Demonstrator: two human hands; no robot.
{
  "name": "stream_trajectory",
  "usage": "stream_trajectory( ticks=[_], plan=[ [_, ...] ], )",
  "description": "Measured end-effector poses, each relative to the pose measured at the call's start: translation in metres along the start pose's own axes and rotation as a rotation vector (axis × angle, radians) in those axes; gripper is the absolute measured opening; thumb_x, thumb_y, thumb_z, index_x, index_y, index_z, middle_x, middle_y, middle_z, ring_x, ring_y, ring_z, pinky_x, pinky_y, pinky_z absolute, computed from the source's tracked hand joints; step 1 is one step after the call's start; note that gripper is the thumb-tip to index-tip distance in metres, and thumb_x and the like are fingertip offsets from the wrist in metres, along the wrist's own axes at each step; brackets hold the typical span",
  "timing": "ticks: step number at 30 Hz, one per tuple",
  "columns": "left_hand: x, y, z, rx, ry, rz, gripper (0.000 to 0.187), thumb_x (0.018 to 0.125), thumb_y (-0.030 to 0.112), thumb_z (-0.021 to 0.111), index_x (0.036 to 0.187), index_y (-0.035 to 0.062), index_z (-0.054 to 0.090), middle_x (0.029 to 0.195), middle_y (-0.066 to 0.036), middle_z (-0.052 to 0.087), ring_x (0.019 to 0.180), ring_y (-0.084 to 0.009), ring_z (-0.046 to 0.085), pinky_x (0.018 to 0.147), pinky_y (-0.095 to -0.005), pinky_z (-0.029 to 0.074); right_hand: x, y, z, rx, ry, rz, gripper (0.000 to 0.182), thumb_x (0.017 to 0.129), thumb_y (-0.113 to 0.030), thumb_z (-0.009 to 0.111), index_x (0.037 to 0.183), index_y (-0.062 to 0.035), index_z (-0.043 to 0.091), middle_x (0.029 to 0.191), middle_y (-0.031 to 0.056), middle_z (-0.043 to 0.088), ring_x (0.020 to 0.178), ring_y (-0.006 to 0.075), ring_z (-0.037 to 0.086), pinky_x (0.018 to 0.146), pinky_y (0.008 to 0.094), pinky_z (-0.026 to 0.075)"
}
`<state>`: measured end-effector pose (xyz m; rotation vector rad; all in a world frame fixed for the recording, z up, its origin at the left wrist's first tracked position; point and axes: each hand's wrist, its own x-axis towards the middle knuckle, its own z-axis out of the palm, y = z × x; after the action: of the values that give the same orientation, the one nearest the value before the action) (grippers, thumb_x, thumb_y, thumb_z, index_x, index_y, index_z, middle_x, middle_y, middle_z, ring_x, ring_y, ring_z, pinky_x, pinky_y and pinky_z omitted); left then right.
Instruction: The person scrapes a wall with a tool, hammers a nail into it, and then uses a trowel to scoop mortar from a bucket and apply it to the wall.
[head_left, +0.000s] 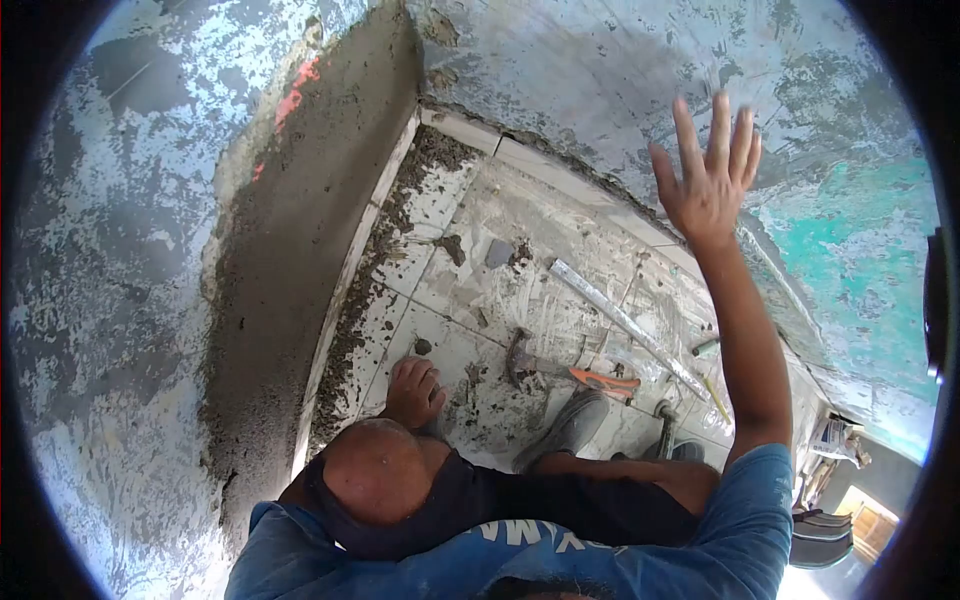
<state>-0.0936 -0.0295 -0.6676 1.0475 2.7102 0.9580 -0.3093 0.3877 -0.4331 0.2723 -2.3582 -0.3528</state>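
My right hand [710,185] is raised to the right with its fingers spread, palm toward the patchy painted wall [620,70], and holds nothing. Whether the palm presses on the wall cannot be made out. Past my bent knee, my left hand [412,390] is low near the tiled floor [400,330], fingers curled; what is inside them, if anything, is hidden. To its right lies a hammer [518,360] beside an orange-and-black handle [605,380]. A long metal straightedge bar [630,325] rests slantwise across the tiles.
Fresh grey mortar [300,240] covers a band of the left wall above narrow skirting tiles [345,270]. Mortar crumbs [400,200] litter the floor. A grey boot [575,425] stands near the hammer. A metal-ended tool [665,415] and bags [835,440] are at right.
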Motion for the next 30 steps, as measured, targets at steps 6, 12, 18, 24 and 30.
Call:
stream_trajectory(
  ticks=[6,12,18,24,30],
  plan=[
    [-0.003,-0.002,0.004,0.015,-0.003,-0.053,0.036,0.076,0.022,0.066,0.101,-0.0015,0.057,0.108,-0.017,0.053,0.104,-0.0376,0.050,0.091,-0.0524,0.037,0.058,-0.062,0.094,-0.115,-0.159,-0.210,0.066,0.092,-0.046,0.049,0.150,-0.0247,0.024,0.158,0.0077,0.012,0.146,0.0267,0.008,0.116,0.0450,0.008],
    [-0.005,-0.006,0.008,0.005,0.028,-0.064,0.033,0.071,0.021,0.067,0.096,0.0017,0.059,0.108,-0.014,0.054,0.106,-0.0335,0.050,0.097,-0.0508,0.036,0.035,-0.159,0.135,-0.120,-0.718,-0.601,0.067,0.095,-0.045,0.042,0.151,-0.0150,0.021,0.158,0.0056,0.013,0.145,0.0231,0.013,0.117,0.0478,0.005],
    [-0.003,-0.007,0.007,0.017,-0.033,-0.081,0.033,0.073,0.022,0.066,0.098,0.0012,0.059,0.109,-0.014,0.056,0.108,-0.0322,0.050,0.097,-0.0502,0.037,0.103,-0.189,0.113,0.085,-0.219,-0.233,0.059,0.096,-0.034,0.041,0.149,-0.0129,0.025,0.157,0.0053,0.014,0.145,0.0242,0.011,0.117,0.0454,0.011],
    [-0.004,-0.008,0.005,-0.072,-0.017,-0.052,0.034,0.076,0.020,0.063,0.101,-0.0008,0.058,0.108,-0.017,0.053,0.105,-0.0365,0.049,0.093,-0.0545,0.037,0.110,-0.204,0.116,-0.172,-0.522,-0.466,0.058,0.096,-0.031,0.040,0.148,-0.0087,0.027,0.157,0.0103,0.015,0.145,0.0229,0.013,0.116,0.0458,0.014],
    [-0.009,-0.010,0.010,-0.050,-0.039,-0.069,0.031,0.079,0.021,0.062,0.102,0.0008,0.058,0.112,-0.017,0.053,0.106,-0.0368,0.049,0.092,-0.0550,0.037,0.077,-0.204,0.121,0.102,-0.670,-0.490,0.055,0.096,-0.027,0.037,0.146,-0.0059,0.030,0.155,0.0169,0.020,0.145,0.0266,0.014,0.117,0.0463,0.012]
  ],
)
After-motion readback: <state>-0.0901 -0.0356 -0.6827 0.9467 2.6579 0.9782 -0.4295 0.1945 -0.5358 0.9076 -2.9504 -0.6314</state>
